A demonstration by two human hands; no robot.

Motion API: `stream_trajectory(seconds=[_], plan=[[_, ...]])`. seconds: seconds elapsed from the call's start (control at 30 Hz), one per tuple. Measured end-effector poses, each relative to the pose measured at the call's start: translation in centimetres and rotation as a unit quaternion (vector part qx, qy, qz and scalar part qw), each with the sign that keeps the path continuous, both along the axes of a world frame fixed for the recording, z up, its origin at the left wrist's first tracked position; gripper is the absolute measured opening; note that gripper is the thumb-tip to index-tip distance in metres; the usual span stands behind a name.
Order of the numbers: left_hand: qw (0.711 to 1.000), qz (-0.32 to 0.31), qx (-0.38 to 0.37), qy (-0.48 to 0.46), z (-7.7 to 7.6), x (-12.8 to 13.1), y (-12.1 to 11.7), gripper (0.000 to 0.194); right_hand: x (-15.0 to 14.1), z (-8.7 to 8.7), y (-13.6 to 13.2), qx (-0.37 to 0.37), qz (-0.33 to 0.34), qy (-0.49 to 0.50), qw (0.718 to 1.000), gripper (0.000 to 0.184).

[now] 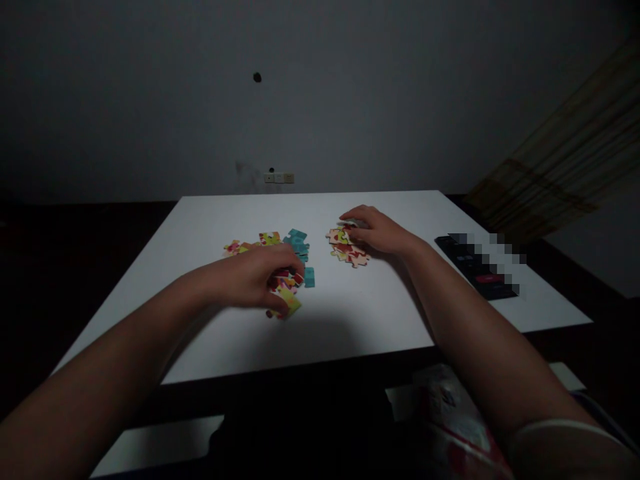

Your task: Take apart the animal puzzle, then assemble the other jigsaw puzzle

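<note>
Colourful jigsaw pieces lie on a white table. My left hand rests over a loose heap of pieces, its fingers curled on a yellow and red one. More loose pieces, some turned teal side up, lie just beyond it. My right hand sits palm down with its fingertips on a small joined cluster of pieces at the table's middle.
A dark flat object, partly blurred out, lies at the table's right side. A wall with sockets stands behind. A red and white packet sits below the near edge. The room is dim.
</note>
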State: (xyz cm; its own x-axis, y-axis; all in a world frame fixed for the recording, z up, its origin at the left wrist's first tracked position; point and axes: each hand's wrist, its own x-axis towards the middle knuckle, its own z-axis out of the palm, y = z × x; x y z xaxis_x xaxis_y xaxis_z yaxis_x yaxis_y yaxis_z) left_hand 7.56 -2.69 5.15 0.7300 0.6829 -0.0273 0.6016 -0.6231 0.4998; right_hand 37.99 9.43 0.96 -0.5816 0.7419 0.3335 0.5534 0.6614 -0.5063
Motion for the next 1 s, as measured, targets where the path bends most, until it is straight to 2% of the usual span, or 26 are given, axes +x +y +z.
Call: stream_trajectory(seconds=[0.13, 0.23, 0.4, 0.47, 0.6, 0.7, 0.87, 1.0], plan=[[0.996, 0.034, -0.077, -0.031, -0.1, -0.6, 0.3, 0.038, -0.7, -0.3, -0.1, -0.008, 0.016, -0.028, 0.999, 0.029], [0.986, 0.058, -0.143, -0.071, -0.6, -0.9, 0.6, 0.04, -1.0, -0.3, -0.2, -0.012, 0.014, -0.04, 0.999, 0.027], [0.942, 0.051, -0.291, -0.16, -1.4, -1.2, 0.9, 0.045, -1.1, -0.3, -0.3, 0.006, -0.001, -0.057, 0.998, 0.027], [0.941, 0.033, -0.285, -0.181, -1.3, -1.4, 1.0, 0.042, -1.1, -0.3, -0.2, 0.01, -0.004, -0.064, 0.998, 0.027], [0.95, -0.02, -0.2, -0.24, -0.9, -2.0, 1.7, 0.017, -1.2, -0.4, -0.2, 0.026, -0.008, -0.064, 0.998, 0.028], [0.948, -0.03, -0.148, -0.279, -0.9, -2.5, 2.3, 0.007, -1.3, -0.3, -0.3, 0.034, -0.011, -0.062, 0.997, 0.028], [0.946, 0.017, -0.146, -0.288, -1.0, -3.1, 2.7, 0.014, -1.3, -0.3, -0.4, 0.034, -0.007, -0.061, 0.998, 0.029], [0.929, 0.123, -0.155, -0.312, -1.3, -3.3, 2.9, 0.025, -1.4, -0.2, -0.5, 0.033, -0.009, -0.068, 0.997, 0.029]])
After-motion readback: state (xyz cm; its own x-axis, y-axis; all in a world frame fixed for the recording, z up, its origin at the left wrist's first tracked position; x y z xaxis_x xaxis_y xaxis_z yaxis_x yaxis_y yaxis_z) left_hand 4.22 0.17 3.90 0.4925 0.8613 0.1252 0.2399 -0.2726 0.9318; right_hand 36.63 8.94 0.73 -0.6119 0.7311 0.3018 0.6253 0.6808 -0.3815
